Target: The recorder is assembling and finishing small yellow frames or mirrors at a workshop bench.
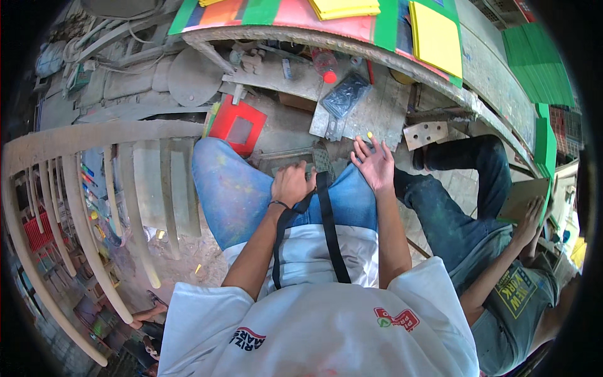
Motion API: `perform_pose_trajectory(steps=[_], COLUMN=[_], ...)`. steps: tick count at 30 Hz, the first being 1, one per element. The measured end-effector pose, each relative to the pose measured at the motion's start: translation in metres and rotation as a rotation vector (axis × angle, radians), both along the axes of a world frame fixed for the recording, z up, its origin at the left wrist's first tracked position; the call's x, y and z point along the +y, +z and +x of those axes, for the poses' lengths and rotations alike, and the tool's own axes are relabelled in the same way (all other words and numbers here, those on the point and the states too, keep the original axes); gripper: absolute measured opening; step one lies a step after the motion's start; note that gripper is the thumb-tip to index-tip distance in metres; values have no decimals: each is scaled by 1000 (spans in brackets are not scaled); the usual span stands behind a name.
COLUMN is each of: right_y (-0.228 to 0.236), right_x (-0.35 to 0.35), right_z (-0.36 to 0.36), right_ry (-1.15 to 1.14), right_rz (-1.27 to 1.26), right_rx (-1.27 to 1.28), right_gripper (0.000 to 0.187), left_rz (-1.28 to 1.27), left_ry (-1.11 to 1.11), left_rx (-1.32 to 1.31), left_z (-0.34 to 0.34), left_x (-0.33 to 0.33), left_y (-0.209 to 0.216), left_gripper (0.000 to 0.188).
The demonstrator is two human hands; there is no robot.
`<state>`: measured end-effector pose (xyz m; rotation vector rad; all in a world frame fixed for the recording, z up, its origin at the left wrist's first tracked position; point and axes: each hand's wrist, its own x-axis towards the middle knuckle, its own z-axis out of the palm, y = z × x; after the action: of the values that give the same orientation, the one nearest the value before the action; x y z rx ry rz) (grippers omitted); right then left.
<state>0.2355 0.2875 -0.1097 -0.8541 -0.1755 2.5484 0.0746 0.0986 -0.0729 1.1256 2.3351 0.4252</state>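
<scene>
My left hand (292, 184) lies on the lap of my blue jeans (229, 188), back of the hand up and thumb apart from the fingers. Beside its thumb hangs a black strap (325, 213), which loops down from my chest. My right hand (375, 166) is turned palm up over my other thigh, fingers spread, with nothing in it. Just past those fingertips shows a small yellow spot (370, 134); I cannot tell what it is. A red square frame-like piece (239, 125) stands beyond my left knee.
Ahead stands a workbench with a green-striped top (282, 16) bearing yellow sheets (436, 41). Beneath it are a bottle with a red cap (325, 65) and a dark plastic-wrapped packet (345, 94). A slatted rack (81, 188) is at left. At right a co-worker (502, 264) holds a board (524, 200).
</scene>
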Motion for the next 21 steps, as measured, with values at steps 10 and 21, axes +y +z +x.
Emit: perform_pose_trajectory(steps=[10, 21], right_y=[0, -1], right_x=[0, 0], right_z=[0, 0], right_ry=[6, 20], right_rz=[4, 13], right_rx=[-15, -18], right_gripper=[42, 45], left_rz=[-48, -52], left_ry=[4, -11], left_rx=[-71, -48], left_z=[-2, -2], left_x=[2, 2], left_y=[9, 8], left_gripper=[36, 38])
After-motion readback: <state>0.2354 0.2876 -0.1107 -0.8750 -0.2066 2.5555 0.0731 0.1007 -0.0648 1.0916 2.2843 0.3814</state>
